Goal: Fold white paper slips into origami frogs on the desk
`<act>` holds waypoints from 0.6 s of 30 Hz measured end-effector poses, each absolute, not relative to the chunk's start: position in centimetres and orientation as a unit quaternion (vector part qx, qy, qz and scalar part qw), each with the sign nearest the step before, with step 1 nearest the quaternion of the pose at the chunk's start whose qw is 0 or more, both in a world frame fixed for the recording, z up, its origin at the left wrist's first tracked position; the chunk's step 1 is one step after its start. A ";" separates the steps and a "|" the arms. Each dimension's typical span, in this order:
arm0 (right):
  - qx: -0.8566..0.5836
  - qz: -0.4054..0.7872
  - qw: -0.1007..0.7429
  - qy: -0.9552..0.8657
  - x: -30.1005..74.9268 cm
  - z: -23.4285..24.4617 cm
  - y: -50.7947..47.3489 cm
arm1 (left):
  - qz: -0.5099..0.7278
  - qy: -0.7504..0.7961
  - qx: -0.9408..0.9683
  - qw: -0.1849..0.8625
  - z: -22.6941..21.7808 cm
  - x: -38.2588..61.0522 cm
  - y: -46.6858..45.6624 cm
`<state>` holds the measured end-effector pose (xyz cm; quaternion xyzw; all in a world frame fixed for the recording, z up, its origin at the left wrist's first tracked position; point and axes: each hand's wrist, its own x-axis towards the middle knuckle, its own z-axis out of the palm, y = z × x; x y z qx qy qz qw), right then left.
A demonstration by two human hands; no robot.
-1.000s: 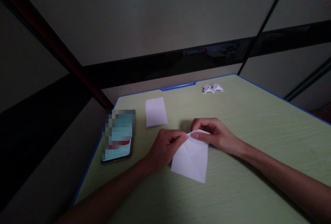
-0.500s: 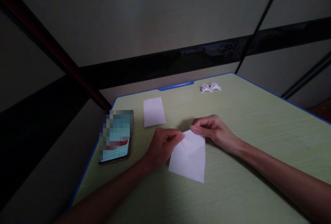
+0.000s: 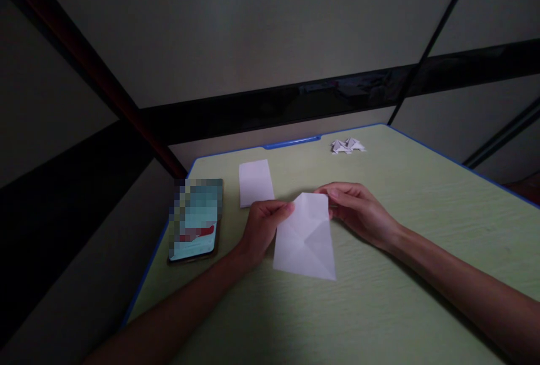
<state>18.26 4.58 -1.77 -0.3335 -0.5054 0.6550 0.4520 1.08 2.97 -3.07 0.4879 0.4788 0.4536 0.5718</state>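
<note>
A white sheet of paper (image 3: 304, 241) with crossing crease lines is held up over the table, its lower edge toward me. My left hand (image 3: 264, 227) pinches its upper left edge between thumb and fingers. At the upper right corner, my right hand (image 3: 356, 207) has its thumb by the edge and fingertips partly hidden behind the sheet. Just beyond my left hand lies a small stack of white paper (image 3: 255, 180). Two folded white paper figures (image 3: 348, 145), shaped like frogs, sit close together near the table's far edge.
On the left of the pale green table (image 3: 422, 185) lies a phone (image 3: 196, 224) with a lit, partly blurred screen. A blue strip (image 3: 293, 142) is set into the far edge. Panelled cupboard doors (image 3: 270, 33) rise right behind the table.
The sheet has opened out flatter, showing its creases and upper corner. My right hand has shifted from the top edge to the right corner. The view has moved slightly.
</note>
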 end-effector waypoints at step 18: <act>-0.350 0.282 0.508 -0.735 18.5 -1.9 3.7 | 0.393 0.462 0.616 0.503 -2.5 1.5 2.5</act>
